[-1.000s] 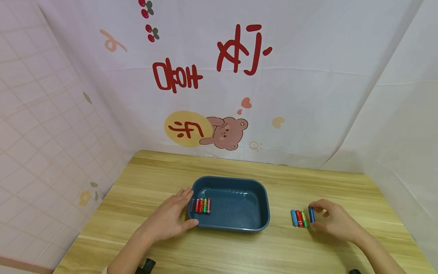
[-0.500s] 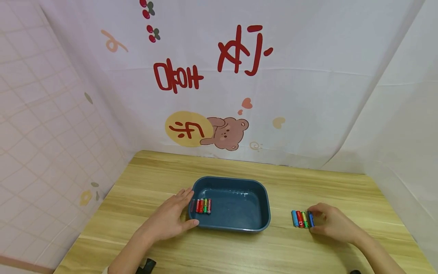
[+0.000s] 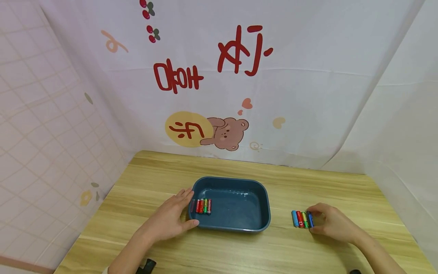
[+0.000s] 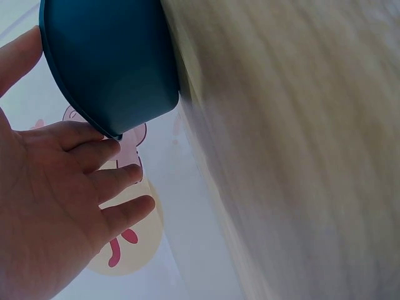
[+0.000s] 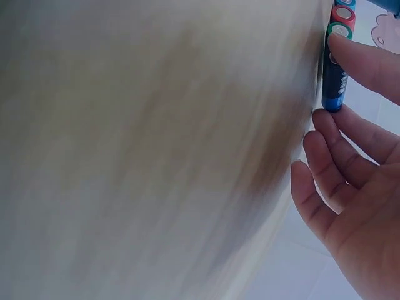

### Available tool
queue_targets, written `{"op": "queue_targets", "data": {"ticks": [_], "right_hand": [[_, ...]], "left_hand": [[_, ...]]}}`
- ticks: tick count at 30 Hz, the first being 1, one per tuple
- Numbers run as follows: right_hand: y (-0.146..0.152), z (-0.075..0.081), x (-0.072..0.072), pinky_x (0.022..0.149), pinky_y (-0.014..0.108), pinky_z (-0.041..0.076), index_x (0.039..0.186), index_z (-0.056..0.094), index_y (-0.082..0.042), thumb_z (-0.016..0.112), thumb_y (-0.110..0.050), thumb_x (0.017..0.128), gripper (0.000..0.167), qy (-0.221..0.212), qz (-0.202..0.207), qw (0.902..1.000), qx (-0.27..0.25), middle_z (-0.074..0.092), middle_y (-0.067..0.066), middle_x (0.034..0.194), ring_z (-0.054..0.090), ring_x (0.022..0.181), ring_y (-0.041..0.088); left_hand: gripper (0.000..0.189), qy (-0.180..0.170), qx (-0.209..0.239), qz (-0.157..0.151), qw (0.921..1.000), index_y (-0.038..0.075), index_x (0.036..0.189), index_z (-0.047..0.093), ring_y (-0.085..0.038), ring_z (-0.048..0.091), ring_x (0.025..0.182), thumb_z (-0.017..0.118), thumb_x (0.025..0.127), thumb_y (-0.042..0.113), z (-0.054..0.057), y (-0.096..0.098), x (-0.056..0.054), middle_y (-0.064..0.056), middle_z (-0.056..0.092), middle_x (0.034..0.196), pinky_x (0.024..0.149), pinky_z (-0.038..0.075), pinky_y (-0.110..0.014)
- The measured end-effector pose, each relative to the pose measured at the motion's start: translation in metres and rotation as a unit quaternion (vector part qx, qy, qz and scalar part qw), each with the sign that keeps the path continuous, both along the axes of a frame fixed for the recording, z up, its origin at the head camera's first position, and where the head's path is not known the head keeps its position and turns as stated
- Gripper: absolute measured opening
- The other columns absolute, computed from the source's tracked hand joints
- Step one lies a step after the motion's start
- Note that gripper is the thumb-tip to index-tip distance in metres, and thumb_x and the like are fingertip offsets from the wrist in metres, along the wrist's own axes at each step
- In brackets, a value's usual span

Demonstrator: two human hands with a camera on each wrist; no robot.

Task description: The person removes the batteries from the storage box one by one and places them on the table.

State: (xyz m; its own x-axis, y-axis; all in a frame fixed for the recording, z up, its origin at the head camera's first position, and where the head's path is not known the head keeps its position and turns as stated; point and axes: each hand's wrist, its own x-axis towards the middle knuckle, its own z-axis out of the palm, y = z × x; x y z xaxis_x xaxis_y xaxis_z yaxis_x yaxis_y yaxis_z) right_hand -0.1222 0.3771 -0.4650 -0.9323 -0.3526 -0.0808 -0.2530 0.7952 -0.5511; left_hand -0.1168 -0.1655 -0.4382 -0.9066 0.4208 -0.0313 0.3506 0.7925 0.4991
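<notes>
My right hand (image 3: 334,223) pinches a dark blue battery (image 3: 310,220) between thumb and fingers, at the right end of a short row. Beside it lie a light blue battery (image 3: 295,219), a red battery (image 3: 299,219) and a green-and-yellow battery (image 3: 305,220). The right wrist view shows the thumb at one end of the dark blue battery (image 5: 334,94) and the fingers at the other. My left hand (image 3: 171,217) rests with spread, nearly straight fingers against the left end of a dark teal tray (image 3: 236,229); its thumb touches the near rim.
Inside the tray, several red and green batteries (image 3: 203,206) lie side by side at the left end. The wood-grain table (image 3: 239,251) meets a printed white cloth (image 3: 301,114) at the back. A black object (image 3: 146,265) shows near the left forearm.
My right hand has moved the dark blue battery slightly left, closing the gap to the green-and-yellow one, then stayed there. The left hand has kept its place on the tray.
</notes>
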Motion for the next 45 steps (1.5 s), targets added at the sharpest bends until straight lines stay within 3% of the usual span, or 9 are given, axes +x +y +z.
{"op": "queue_targets", "data": {"ticks": [32,45], "right_hand": [[-0.0016,0.0003,-0.0006,0.084,0.033,0.055,0.121,0.072,-0.012,0.095,-0.039,0.075,0.058,0.032,0.015,0.9990,0.027,0.069,-0.009,0.112,0.062,0.100,0.010],[0.0006,0.0074,0.0027,0.086,0.035,0.056,0.127,0.071,-0.007,0.094,-0.040,0.076,0.065,0.017,-0.003,0.9997,0.018,0.071,-0.001,0.121,0.064,0.109,0.019]], "left_hand": [[0.093,-0.003,0.006,-0.001,1.0000,0.000,0.160,0.039,-0.038,0.025,0.157,0.079,0.092,0.048,-0.0001,-0.0001,0.0001,-0.015,0.032,0.169,0.124,0.024,-0.062],[0.094,-0.005,0.002,0.001,1.0000,0.000,0.160,0.039,-0.037,0.025,0.157,0.079,0.092,0.050,0.0007,0.0002,0.0000,-0.013,0.031,0.169,0.124,0.024,-0.061]]}}
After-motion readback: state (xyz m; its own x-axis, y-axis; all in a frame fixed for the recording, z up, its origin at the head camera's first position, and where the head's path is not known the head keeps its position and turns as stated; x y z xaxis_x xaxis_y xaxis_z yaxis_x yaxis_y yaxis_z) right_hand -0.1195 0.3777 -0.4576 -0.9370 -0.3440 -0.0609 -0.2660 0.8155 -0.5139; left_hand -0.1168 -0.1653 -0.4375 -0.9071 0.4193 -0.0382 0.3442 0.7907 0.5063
